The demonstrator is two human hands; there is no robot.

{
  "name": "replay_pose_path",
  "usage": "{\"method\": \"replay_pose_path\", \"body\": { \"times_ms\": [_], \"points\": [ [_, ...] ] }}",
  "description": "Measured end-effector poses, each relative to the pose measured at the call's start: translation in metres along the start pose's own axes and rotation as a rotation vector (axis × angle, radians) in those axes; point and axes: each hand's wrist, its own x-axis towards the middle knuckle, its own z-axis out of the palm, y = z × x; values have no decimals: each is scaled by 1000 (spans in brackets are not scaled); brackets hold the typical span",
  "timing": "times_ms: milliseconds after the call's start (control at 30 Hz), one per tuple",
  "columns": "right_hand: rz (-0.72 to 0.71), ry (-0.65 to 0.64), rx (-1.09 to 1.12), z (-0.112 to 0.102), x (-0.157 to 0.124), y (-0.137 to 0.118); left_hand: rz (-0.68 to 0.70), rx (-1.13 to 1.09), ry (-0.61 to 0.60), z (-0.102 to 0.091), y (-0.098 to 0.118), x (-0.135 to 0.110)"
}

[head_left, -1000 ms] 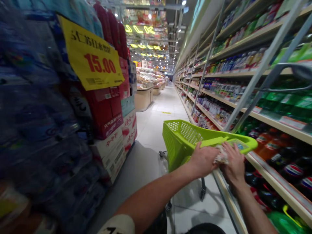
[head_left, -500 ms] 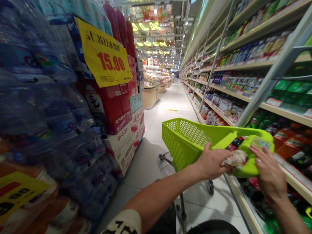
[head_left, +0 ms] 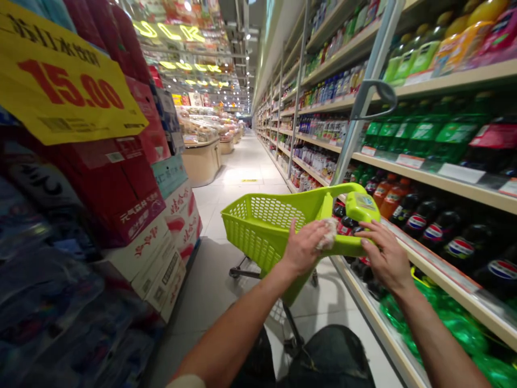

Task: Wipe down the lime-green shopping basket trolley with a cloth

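Note:
A lime green plastic shopping cart stands in the aisle in front of me, its basket showing no goods. My left hand rests on the cart's rear handle bar and is closed on a crumpled white tissue. My right hand lies over the right part of the handle, fingers bent around its edge. Both forearms reach forward from the bottom of the view.
Shelves of soda bottles run along the right, close beside the cart. Stacked red and white drink cartons under a yellow 15.00 price sign line the left. The tiled aisle runs ahead to wooden display counters.
The view and cart have swung left relative to the shelves. My right hand, held off the handle half a second ago, now rests on it. The left hand keeps the tissue.

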Motion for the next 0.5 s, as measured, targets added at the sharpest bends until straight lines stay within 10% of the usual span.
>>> {"method": "replay_pose_path", "body": {
  "times_ms": [133,367,500],
  "points": [
    [32,40,25,-6,1,13,-286,80,68,1,-40,-13],
    [66,-2,95,-13,2,34,67,84,-5,19,-17,-6],
    [69,-54,58,-23,9,46,-150,119,26,13,-45,-14]
  ]
}}
